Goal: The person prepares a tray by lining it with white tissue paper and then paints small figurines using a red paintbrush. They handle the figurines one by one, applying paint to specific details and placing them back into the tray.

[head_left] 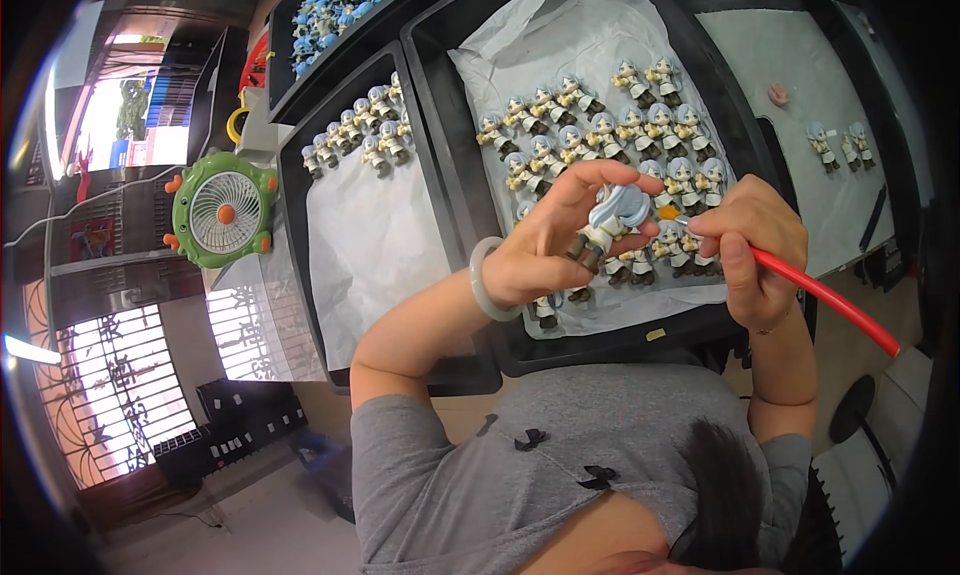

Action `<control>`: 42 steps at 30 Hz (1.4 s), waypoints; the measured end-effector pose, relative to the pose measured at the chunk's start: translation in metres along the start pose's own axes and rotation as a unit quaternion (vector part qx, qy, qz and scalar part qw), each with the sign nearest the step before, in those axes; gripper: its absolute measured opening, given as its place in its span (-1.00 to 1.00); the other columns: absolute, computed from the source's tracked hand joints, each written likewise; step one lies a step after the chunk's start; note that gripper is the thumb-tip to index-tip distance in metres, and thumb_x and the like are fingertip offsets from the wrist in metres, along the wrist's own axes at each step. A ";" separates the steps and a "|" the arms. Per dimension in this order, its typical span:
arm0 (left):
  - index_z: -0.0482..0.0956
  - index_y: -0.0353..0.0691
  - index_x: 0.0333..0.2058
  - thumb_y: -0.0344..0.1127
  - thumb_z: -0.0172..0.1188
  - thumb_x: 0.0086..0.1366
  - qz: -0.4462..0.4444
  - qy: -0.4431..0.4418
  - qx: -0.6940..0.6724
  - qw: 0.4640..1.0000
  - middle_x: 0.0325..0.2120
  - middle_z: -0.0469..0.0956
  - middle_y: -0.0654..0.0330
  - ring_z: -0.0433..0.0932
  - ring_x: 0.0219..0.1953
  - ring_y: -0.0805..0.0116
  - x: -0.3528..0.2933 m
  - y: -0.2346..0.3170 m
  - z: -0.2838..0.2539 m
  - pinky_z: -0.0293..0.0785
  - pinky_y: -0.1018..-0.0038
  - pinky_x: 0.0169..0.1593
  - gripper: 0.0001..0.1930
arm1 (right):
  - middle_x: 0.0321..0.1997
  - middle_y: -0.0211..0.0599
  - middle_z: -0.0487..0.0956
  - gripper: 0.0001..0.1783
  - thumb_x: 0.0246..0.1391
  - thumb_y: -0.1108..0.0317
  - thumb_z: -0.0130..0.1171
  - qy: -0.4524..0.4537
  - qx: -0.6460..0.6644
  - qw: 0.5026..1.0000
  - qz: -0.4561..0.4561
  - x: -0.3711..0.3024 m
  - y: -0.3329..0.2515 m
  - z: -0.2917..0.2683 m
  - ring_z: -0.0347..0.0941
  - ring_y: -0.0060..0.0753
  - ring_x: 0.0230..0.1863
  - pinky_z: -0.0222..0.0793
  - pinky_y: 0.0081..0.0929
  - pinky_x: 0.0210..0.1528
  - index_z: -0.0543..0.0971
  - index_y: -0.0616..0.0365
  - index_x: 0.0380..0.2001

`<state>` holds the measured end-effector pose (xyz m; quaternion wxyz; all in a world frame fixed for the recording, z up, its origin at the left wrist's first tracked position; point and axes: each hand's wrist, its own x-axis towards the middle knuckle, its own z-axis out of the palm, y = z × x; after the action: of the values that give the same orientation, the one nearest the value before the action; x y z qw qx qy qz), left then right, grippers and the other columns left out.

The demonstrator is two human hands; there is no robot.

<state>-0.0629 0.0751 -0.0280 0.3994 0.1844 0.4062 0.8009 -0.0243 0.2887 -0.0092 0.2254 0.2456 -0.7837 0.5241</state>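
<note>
My left hand (545,237) holds up a small figurine (605,230) with pale blue hair, a white coat and dark boots, pinched between thumb and fingers. In my right hand (755,250) is a long red-handled tool (835,303), its thin metallic front end pointing at the figurine. The tool's exact kind cannot be made out. Just beyond that end shows a small orange spot (668,213); whether it belongs to the tool or lies behind is unclear. Below both hands, rows of similar figurines (602,130) lie on white paper (540,40) in a black tray (430,50). My hands cover some of them.
To the left, another black tray (330,260) holds several like figurines (345,130). Blue pieces (335,20) fill a tray behind it. A green fan (222,213) stands at the left. On the right, a paper-lined tray (740,35) holds a few figurines (822,147) and a pinkish piece (778,95).
</note>
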 end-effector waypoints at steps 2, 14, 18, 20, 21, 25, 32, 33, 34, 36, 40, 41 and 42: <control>0.07 0.08 0.10 -0.67 0.05 -0.30 0.020 -0.044 0.000 0.999 0.11 0.07 -0.02 0.24 0.10 0.11 0.001 -0.002 -0.006 0.07 0.23 0.21 -0.13 | -0.69 -0.33 0.42 -0.87 -0.13 0.47 0.00 0.005 0.000 1.000 0.003 0.000 0.000 0.000 0.23 -0.38 -0.68 0.14 -0.51 -0.60 0.51 0.27 -0.61; -0.02 0.07 0.09 -0.72 0.11 -0.32 0.090 -0.085 0.067 0.990 0.03 0.12 0.08 0.22 0.11 0.02 0.003 -0.009 -0.011 0.12 0.14 0.19 -0.07 | -0.74 -0.37 0.39 -0.79 -0.05 0.40 -0.08 0.018 -0.005 1.000 0.025 -0.002 0.001 -0.002 0.27 -0.51 -0.67 0.14 -0.59 -0.59 0.51 0.27 -0.57; 0.01 0.02 0.05 -0.71 0.13 -0.31 0.087 -0.086 0.072 0.990 0.02 0.13 0.08 0.23 0.11 0.03 0.003 -0.009 -0.010 0.16 0.15 0.17 -0.12 | -0.74 -0.37 0.39 -0.78 -0.04 0.38 -0.08 0.023 -0.009 1.000 0.017 -0.001 -0.001 -0.002 0.27 -0.52 -0.67 0.14 -0.61 -0.60 0.51 0.26 -0.56; 0.03 0.00 0.02 -0.71 0.13 -0.30 0.095 -0.081 0.097 0.987 0.01 0.14 0.07 0.24 0.10 0.03 0.003 -0.008 -0.010 0.20 0.17 0.14 -0.15 | -0.74 -0.36 0.39 -0.77 -0.03 0.37 -0.09 0.026 -0.005 1.000 0.016 -0.001 0.000 -0.002 0.26 -0.52 -0.67 0.14 -0.61 -0.60 0.51 0.26 -0.56; 0.04 -0.01 0.01 -0.71 0.12 -0.30 0.101 -0.079 0.118 0.985 0.01 0.14 0.06 0.25 0.09 0.04 0.003 -0.007 -0.010 0.22 0.18 0.12 -0.17 | -0.74 -0.36 0.39 -0.77 -0.03 0.37 -0.09 0.027 -0.003 0.999 0.017 -0.001 0.000 -0.002 0.26 -0.53 -0.66 0.14 -0.62 -0.60 0.51 0.27 -0.56; 0.06 -0.03 -0.02 -0.70 0.12 -0.29 0.144 -0.079 0.196 0.967 -0.01 0.16 0.02 0.28 0.07 0.07 0.004 -0.008 -0.006 0.26 0.24 0.05 -0.22 | -0.73 -0.37 0.39 -0.75 -0.02 0.36 -0.10 0.029 -0.001 0.999 0.014 -0.001 0.001 -0.002 0.26 -0.54 -0.66 0.15 -0.62 -0.60 0.52 0.27 -0.55; 0.11 -0.08 -0.04 -0.70 0.06 -0.33 0.181 -0.057 0.278 0.942 -0.01 0.17 0.00 0.30 -0.01 0.19 0.004 -0.014 -0.009 0.24 0.27 0.02 -0.24 | -0.70 -0.34 0.40 -0.73 0.00 0.35 -0.11 0.037 0.006 0.999 0.021 -0.002 0.001 0.000 0.27 -0.53 -0.65 0.15 -0.63 -0.60 0.51 0.29 -0.55; 0.11 -0.10 -0.04 -0.69 0.05 -0.34 0.182 -0.054 0.291 0.938 -0.01 0.17 0.00 0.29 -0.01 0.20 0.004 -0.014 -0.009 0.23 0.28 0.02 -0.25 | -0.70 -0.33 0.41 -0.73 0.00 0.34 -0.11 0.039 0.006 0.999 0.019 -0.003 0.002 0.000 0.27 -0.53 -0.65 0.15 -0.63 -0.60 0.51 0.29 -0.54; 0.12 -0.12 -0.05 -0.69 0.04 -0.35 0.183 -0.051 0.304 0.934 -0.02 0.17 0.00 0.27 -0.01 0.21 0.003 -0.014 -0.009 0.23 0.29 0.02 -0.26 | -0.69 -0.33 0.41 -0.73 0.00 0.34 -0.11 0.041 0.006 0.999 0.017 -0.003 0.003 0.000 0.27 -0.53 -0.65 0.15 -0.62 -0.60 0.52 0.29 -0.54; 0.13 -0.15 -0.06 -0.68 0.05 -0.35 0.174 -0.047 0.341 0.923 -0.03 0.19 0.01 0.25 0.01 0.22 0.002 -0.012 -0.010 0.22 0.32 0.01 -0.27 | -0.69 -0.32 0.41 -0.73 0.01 0.34 -0.11 0.040 0.001 0.999 0.014 -0.003 0.003 0.001 0.27 -0.53 -0.64 0.15 -0.62 -0.59 0.52 0.30 -0.52; 0.15 -0.19 -0.06 -0.65 0.05 -0.36 0.188 -0.037 0.401 0.896 -0.06 0.23 0.01 0.22 0.01 0.22 0.001 -0.011 -0.011 0.22 0.37 0.00 -0.28 | -0.68 -0.31 0.43 -0.77 0.01 0.35 -0.06 0.032 0.010 0.999 0.034 -0.004 0.001 0.002 0.33 -0.51 -0.62 0.20 -0.61 -0.58 0.51 0.31 -0.47; 0.17 -0.20 -0.06 -0.64 0.06 -0.36 0.204 -0.031 0.409 0.889 -0.08 0.24 0.03 0.24 0.00 0.21 0.002 -0.012 -0.010 0.21 0.37 0.00 -0.29 | -0.67 -0.31 0.44 -0.78 0.01 0.36 -0.04 0.030 0.018 0.998 0.046 -0.004 0.000 0.003 0.35 -0.49 -0.61 0.22 -0.61 -0.57 0.51 0.31 -0.45; 0.19 -0.21 -0.07 -0.63 0.07 -0.35 0.220 -0.025 0.416 0.882 -0.10 0.25 0.05 0.25 -0.01 0.21 0.003 -0.012 -0.009 0.20 0.37 0.00 -0.30 | -0.66 -0.31 0.46 -0.80 0.00 0.37 0.00 0.018 0.020 0.998 0.058 -0.004 -0.001 0.006 0.37 -0.48 -0.60 0.24 -0.60 -0.56 0.51 0.31 -0.44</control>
<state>-0.0646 0.0776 -0.0433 0.1094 0.4382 0.6409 0.6207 -0.0213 0.2837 -0.0133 0.2041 0.1944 -0.7818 0.5562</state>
